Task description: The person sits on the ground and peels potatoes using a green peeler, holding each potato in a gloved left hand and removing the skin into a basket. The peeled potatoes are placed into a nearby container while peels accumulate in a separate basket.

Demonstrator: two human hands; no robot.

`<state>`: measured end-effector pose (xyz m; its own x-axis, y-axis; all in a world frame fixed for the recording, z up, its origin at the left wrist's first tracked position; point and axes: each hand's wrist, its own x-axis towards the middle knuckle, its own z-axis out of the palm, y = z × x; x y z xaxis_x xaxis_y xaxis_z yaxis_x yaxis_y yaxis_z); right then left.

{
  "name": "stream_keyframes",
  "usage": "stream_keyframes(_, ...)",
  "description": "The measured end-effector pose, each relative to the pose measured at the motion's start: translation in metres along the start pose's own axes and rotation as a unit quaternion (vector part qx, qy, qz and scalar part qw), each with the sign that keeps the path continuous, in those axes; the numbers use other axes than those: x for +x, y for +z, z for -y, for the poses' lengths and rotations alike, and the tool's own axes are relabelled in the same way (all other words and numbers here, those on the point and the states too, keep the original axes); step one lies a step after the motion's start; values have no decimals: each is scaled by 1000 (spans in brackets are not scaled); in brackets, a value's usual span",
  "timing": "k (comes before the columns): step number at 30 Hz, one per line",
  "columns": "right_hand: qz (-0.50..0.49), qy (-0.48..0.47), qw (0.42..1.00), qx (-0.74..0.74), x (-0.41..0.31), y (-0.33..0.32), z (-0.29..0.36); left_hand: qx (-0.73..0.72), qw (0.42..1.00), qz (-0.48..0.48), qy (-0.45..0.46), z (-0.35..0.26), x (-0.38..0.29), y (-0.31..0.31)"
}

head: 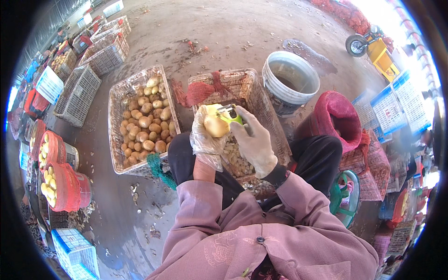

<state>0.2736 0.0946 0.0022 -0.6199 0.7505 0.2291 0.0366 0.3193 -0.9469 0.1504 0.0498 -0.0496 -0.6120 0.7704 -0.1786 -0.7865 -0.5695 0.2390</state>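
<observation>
My left hand (203,145), in a thin clear plastic glove, is closed around a partly peeled potato (216,126). A green-handled peeler (229,114) is in my right hand (254,141), which wears a pale glove. The peeler's metal head lies against the upper right of the potato, where pale yellow flesh shows. Below both hands a plastic crate (271,115) stands between my knees, with peelings (238,157) in its bottom. Another crate (115,140) beside my left knee holds several unpeeled brown potatoes (144,121).
A white bucket (294,94) of murky water stands ahead to the right, near a pink mesh sack (337,120). Red net bags of peeled potatoes (50,185) sit in buckets at the left. Stacked crates (105,52) line the far left. A yellow cart (383,59) is at the upper right.
</observation>
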Motion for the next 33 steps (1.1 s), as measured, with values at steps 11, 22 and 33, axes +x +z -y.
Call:
stream_keyframes(11,-48,-89,992,-73,-31,4,-15,23,999,-35,27,13,-1,-9)
stream_keyframes(22,-75,-82,993,-50,-44,3,-24,27,999,-31,-5,18,-6,-7)
stream_keyframes(33,3,77,994,-75,-84,-6,-60,59,996,-65,33,-10,7,6)
